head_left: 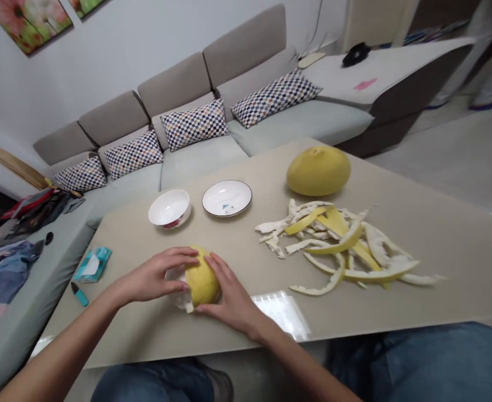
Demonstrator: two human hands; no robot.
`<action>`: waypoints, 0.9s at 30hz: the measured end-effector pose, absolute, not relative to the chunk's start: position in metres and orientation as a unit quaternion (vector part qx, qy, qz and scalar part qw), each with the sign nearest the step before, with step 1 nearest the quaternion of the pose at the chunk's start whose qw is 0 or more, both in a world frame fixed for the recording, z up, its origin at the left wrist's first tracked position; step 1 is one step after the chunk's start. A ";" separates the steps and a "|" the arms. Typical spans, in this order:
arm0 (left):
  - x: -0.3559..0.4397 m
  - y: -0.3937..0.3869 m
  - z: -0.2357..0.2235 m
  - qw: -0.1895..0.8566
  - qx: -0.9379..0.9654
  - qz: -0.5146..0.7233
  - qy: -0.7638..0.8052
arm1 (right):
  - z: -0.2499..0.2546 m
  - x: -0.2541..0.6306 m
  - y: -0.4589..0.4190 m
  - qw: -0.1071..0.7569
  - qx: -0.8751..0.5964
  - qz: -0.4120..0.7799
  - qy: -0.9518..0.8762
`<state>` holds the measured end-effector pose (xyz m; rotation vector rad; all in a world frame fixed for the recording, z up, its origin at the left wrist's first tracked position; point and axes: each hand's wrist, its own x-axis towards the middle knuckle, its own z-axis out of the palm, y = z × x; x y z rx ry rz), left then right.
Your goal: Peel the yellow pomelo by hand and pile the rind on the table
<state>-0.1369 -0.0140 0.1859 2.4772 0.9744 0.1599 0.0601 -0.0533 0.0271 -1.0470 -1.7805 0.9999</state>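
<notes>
Between my two hands is a yellow pomelo (202, 279), low over the near left part of the table. Fingers and thumb of my left hand (158, 274) curl around its left side. On the right, my right hand (234, 298) grips it with fingers above and thumb below. A whitish, partly see-through patch shows at its left under my left hand; whether this is pith or plastic wrap I cannot tell. A heap of yellow-and-white pomelo peel strips (342, 245) lies to the right. Behind the heap sits a whole pomelo (318, 171).
Beyond my hands stand a white bowl (169, 207) and a dark-rimmed plate (227, 197). A tissue pack (92, 264) and a teal marker-like object (79, 295) lie at the table's left. A sofa (204, 162) with checkered cushions borders the far side of the table (430, 223).
</notes>
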 end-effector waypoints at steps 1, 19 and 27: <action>-0.146 -0.019 0.183 0.218 0.907 0.050 0.357 | 0.030 0.062 -0.048 0.408 -0.408 0.407 -0.708; -0.155 -0.012 0.133 -0.048 0.952 0.173 0.248 | 0.026 0.062 -0.031 0.434 -0.380 0.421 -0.701; -0.153 -0.009 0.116 -0.044 0.940 0.216 0.260 | 0.026 0.058 -0.034 0.440 -0.402 0.407 -0.692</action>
